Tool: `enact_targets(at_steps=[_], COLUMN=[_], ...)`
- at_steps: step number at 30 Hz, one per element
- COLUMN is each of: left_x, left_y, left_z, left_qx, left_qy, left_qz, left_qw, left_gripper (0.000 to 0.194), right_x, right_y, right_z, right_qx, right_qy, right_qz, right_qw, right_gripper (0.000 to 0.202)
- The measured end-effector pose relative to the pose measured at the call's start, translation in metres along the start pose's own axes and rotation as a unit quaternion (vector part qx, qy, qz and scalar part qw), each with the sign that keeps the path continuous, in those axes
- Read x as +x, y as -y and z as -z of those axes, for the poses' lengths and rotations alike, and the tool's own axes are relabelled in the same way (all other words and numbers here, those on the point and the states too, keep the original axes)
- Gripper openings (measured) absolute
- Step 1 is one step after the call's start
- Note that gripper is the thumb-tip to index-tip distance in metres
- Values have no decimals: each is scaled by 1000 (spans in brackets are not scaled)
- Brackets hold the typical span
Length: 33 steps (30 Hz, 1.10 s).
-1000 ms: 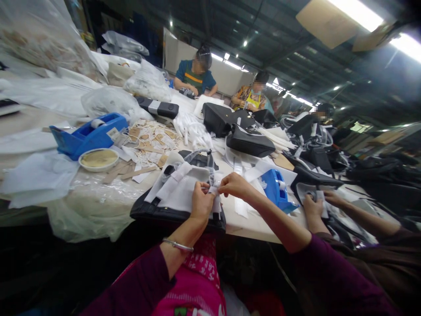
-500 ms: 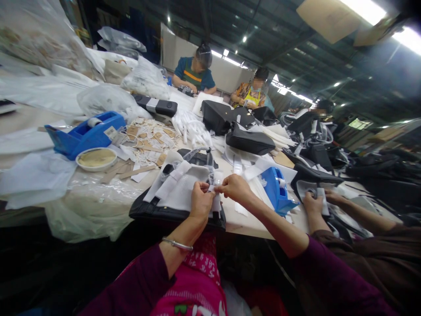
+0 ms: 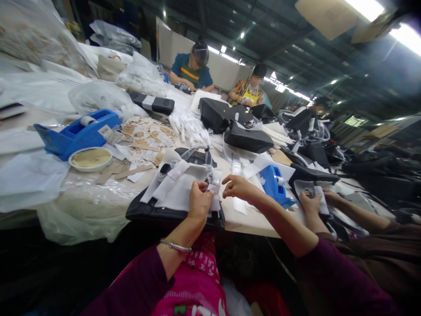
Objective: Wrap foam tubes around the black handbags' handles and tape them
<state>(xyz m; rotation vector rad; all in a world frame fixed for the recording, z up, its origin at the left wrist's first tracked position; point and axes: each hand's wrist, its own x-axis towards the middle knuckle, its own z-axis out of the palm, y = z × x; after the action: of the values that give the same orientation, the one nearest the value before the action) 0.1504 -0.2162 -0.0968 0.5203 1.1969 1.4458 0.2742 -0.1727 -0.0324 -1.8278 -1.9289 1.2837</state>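
A black handbag (image 3: 144, 213) lies at the table's front edge, with white foam sheet (image 3: 179, 193) over its upper face. White foam strips (image 3: 166, 186) are wrapped around parts of its strap or handle. My left hand (image 3: 200, 202) pinches the foam wrap (image 3: 215, 186) on the bag's right side, thumb and forefinger pressed together. Just to the right, my right hand (image 3: 241, 188) hovers apart from the wrap, its fingers bent but spread. Nothing shows between its fingers. The grey plastic-covered handle (image 3: 197, 151) rises behind the foam.
Blue tape dispensers stand left (image 3: 79, 131) and right (image 3: 276, 184). A round dish (image 3: 90, 159) sits beside tangled tags (image 3: 148, 138). Further back are black bags (image 3: 248, 136). At right, a co-worker's hands (image 3: 311, 204) handle another bag; more people sit across the table.
My right hand has come off the foam wrap and opened, moving slightly right. My left hand stays pinched on the wrap. The view has shifted a little.
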Motion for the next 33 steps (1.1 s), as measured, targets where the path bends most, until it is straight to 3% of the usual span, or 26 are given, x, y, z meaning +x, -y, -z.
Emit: enact_targets(at_steps=[4, 10, 17, 24, 33], left_x=[0, 0, 2, -4, -11], left_y=[0, 1, 6, -1, -16], left_z=[1, 2, 5, 3, 6], left_qx=[-10, -15, 9, 8, -57], left_qy=[8, 14, -1, 36, 58], left_qz=[3, 16, -15, 6, 31], left_qw=[1000, 1000, 1000, 999, 996], left_gripper=[29, 27, 28, 28, 29], right_x=[14, 18, 8, -9, 0], right_y=[-14, -24, -32, -23, -24], right_z=[-11, -35, -54, -51, -68], right_qx=[3, -44, 99, 347, 444], right_qy=[-34, -159, -220, -131, -154], right_qz=[36, 157, 134, 85, 100], right_qw=[999, 974, 961, 925, 877], right_gripper=[35, 29, 29, 43, 55])
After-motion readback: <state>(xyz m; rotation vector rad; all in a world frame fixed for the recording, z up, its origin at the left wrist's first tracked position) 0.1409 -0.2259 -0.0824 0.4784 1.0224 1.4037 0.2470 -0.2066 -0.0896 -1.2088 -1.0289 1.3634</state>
